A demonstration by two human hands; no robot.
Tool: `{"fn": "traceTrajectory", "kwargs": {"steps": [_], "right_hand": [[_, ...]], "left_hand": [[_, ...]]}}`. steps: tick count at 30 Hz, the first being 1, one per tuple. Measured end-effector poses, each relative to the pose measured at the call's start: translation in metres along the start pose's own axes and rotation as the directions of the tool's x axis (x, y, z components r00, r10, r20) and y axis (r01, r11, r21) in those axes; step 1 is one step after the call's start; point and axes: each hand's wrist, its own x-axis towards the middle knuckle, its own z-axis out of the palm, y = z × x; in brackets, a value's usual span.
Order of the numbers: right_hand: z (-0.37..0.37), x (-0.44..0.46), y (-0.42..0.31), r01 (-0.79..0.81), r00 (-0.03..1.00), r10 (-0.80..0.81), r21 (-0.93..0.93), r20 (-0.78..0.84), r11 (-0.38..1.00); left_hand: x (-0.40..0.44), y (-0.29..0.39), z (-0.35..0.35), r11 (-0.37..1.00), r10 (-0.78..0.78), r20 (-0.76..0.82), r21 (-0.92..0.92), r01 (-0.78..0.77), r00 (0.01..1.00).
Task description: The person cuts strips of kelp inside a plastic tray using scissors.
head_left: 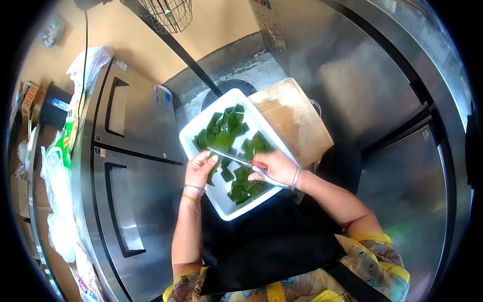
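My right hand [275,168] is closed around the handles of a pair of scissors [234,158], which show some red at the grip. The blades point left, their tips close to the fingers of my left hand [200,168]. That hand pinches a glossy dark green strip of what looks like kelp [220,146], which lies along the blades. Below both hands, a white plastic tub [190,135] holds several heaps of cut green kelp pieces [246,190]. Part of the strip is hidden behind the fingers and blades.
Beyond the tub's right side is a stained wooden board [284,121]. Steel refrigerator doors [133,131] stand at the left, with plastic bags [58,191] beside them. A large steel cabinet [362,75] rises at the right. A fan's pole [176,48] slants down behind the tub.
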Motion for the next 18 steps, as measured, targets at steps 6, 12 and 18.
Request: {"fn": "traceTrajectory", "kwargs": {"steps": [6,12,18], "right_hand": [[0.0,-0.006,-0.005,0.052,0.995,-0.048,0.05,-0.084,0.997],[-0.007,-0.003,0.003,-0.278,0.943,0.332,0.574,0.01,0.77],[0.003,0.001,0.013,-0.073,0.994,0.09,0.224,-0.066,0.972]], "left_hand": [[-0.005,-0.006,0.012,0.997,0.03,-0.04,0.071,-0.027,0.999],[0.005,0.011,0.011,0.925,-0.008,-0.299,-0.366,-0.106,0.954],[0.014,0.013,0.003,0.72,0.044,-0.311,-0.649,-0.246,0.949]]}}
